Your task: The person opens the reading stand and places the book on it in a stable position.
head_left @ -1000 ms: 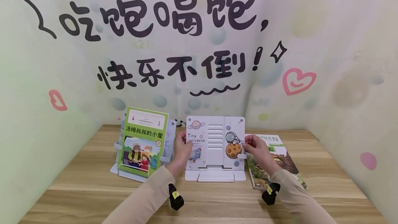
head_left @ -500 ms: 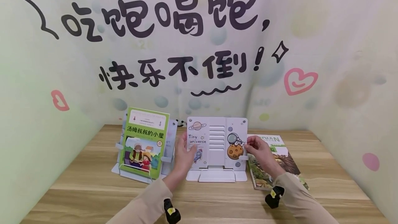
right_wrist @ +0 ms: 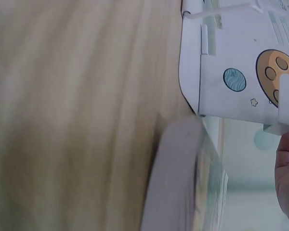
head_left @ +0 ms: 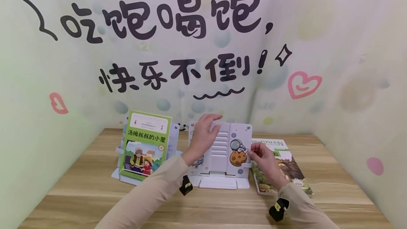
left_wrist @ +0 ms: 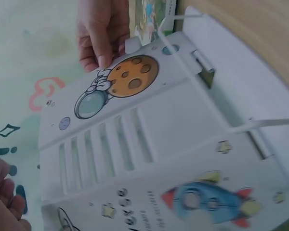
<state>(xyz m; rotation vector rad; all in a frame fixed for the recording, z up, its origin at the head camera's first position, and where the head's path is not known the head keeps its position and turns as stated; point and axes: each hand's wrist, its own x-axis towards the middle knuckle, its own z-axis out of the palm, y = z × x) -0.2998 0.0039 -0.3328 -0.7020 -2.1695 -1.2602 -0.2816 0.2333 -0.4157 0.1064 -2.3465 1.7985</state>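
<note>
A white book stand [head_left: 219, 162] printed with an astronaut, an orange planet and a rocket stands upright mid-table, its wire page holder at the base. My right hand [head_left: 264, 158] pinches its right edge beside a small side clip, thumb on the front face; the left wrist view shows this right hand [left_wrist: 98, 36] from above. My left hand [head_left: 205, 133] is raised at the stand's top left, fingers loosely bent and pointing right, nothing in them. It covers part of the printed left panel in the head view. A corner of the left hand [left_wrist: 7, 197] shows beyond the top edge.
To the left, a green storybook [head_left: 147, 126] leans on a second, pale blue stand [head_left: 173, 140]. A book with a lion cover [head_left: 290, 169] lies flat at the right, close to the right hand. Behind the wooden table [head_left: 222, 211] hangs a printed backdrop [head_left: 143, 52].
My left hand has left the stand's left edge and moved up and right to its top. The right hand stays at the right edge. The stand sits nearly where it was.
</note>
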